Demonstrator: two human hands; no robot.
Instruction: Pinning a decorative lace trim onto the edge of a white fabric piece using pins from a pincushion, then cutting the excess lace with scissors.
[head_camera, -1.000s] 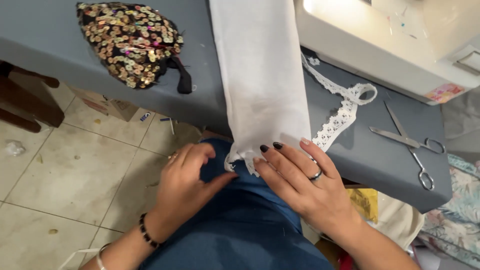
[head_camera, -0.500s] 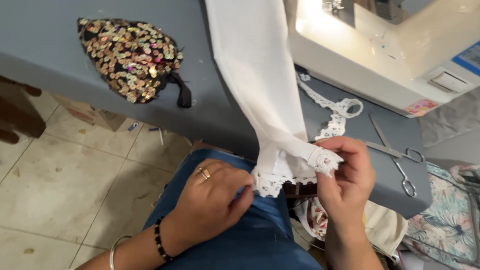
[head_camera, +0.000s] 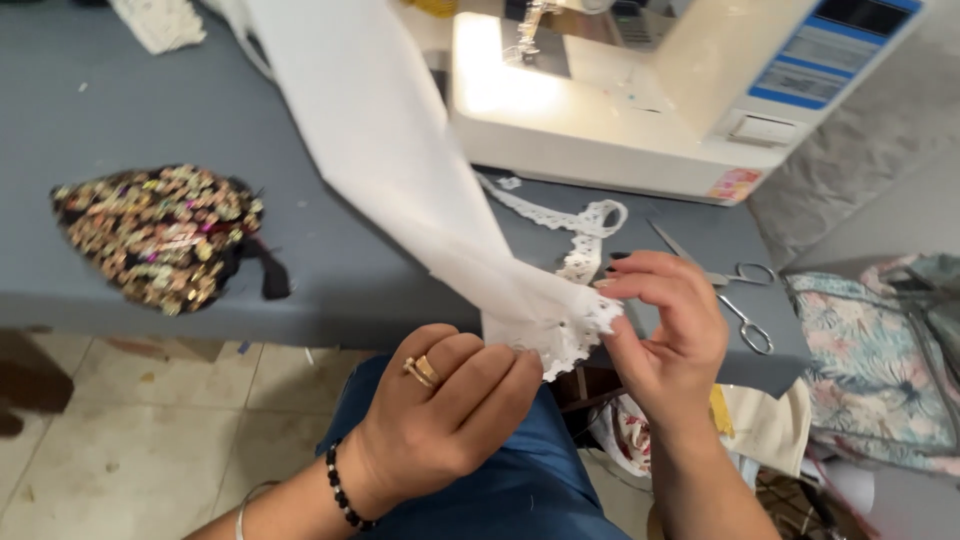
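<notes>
- My left hand (head_camera: 450, 415) and right hand (head_camera: 665, 330) each pinched the lace-trimmed end of the white cloth (head_camera: 400, 180), lifted above my lap at the grey table (head_camera: 340, 270) edge.
- Scissors (head_camera: 735, 295) lay beside my right hand; a sequined piece (head_camera: 160, 235) lay well apart on the left.

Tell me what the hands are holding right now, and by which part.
Both the left hand and right hand pinch the white cloth at its lace-trimmed lower end.

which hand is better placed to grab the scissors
Right. The right hand is beside the scissors on the table; the left hand sits farther off, pinching the white fabric.
</notes>
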